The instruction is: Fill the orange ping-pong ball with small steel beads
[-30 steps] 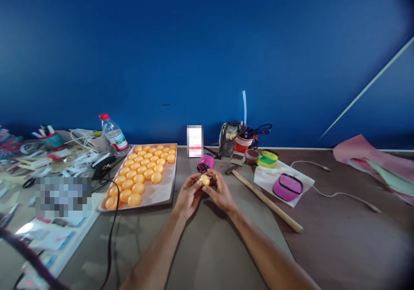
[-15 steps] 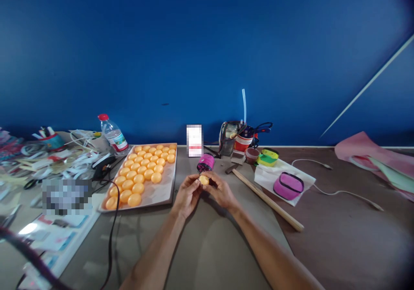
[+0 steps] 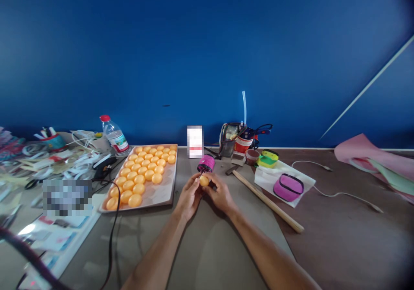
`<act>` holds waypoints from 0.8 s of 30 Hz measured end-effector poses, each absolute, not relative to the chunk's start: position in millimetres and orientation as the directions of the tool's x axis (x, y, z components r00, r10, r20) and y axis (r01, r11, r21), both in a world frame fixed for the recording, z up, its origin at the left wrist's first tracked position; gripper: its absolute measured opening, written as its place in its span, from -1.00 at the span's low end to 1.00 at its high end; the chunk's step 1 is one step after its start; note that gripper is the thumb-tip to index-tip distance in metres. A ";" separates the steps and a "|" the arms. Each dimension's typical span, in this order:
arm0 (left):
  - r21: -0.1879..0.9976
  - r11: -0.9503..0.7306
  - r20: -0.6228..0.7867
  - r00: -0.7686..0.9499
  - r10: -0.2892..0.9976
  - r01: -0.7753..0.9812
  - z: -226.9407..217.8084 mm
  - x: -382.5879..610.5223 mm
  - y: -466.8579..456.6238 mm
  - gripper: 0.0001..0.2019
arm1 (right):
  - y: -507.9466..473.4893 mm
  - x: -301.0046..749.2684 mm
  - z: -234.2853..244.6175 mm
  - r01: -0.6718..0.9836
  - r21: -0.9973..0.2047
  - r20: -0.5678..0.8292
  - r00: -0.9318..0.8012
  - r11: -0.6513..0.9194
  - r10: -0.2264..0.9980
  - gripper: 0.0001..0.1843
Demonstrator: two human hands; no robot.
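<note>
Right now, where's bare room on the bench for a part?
Free: brown tabletop right of the hammer, nearside of the white cable; gray mat between left forearm and right forearm. Crowded: left end, under white strips; around the red cup.

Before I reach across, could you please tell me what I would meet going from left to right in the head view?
Teal pen cup, tray of orange balls, left hand, held orange ball, right hand, black-trimmed magenta pouch, pink sheet.

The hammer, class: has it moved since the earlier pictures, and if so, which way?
No. Judged against the blue wall, the hammer shows no clear shift in any direction.
</note>
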State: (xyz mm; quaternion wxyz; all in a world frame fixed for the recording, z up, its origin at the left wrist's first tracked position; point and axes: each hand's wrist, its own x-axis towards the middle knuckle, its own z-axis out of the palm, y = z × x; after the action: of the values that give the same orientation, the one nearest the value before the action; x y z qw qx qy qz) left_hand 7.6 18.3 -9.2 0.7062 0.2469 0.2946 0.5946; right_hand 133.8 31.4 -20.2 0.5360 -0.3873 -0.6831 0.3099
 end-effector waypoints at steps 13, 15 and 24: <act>0.752 0.165 -0.077 0.164 0.983 -0.638 -10.1 9.1 19.1 -0.69 | 29.1 131.6 -16.3 0.168 -0.861 0.470 -0.098 0.481 0.877 -0.70; 0.760 0.152 -0.066 0.158 0.985 -0.632 -9.5 9.7 18.8 -0.69 | 29.6 129.9 -17.1 0.150 -0.869 0.465 -0.083 0.472 0.882 -0.71; 0.729 0.183 -0.162 0.094 0.982 -0.659 -10.2 7.6 20.8 -0.62 | 36.1 137.0 -19.5 0.187 -0.887 0.447 0.119 0.422 0.887 -0.81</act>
State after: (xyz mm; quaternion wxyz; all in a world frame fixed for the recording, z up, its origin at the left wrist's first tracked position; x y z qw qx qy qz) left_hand 7.6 20.8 -10.2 0.6969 0.2482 0.3257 0.5888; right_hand 137.0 36.1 -19.5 0.5969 -0.4505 -0.5957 0.2930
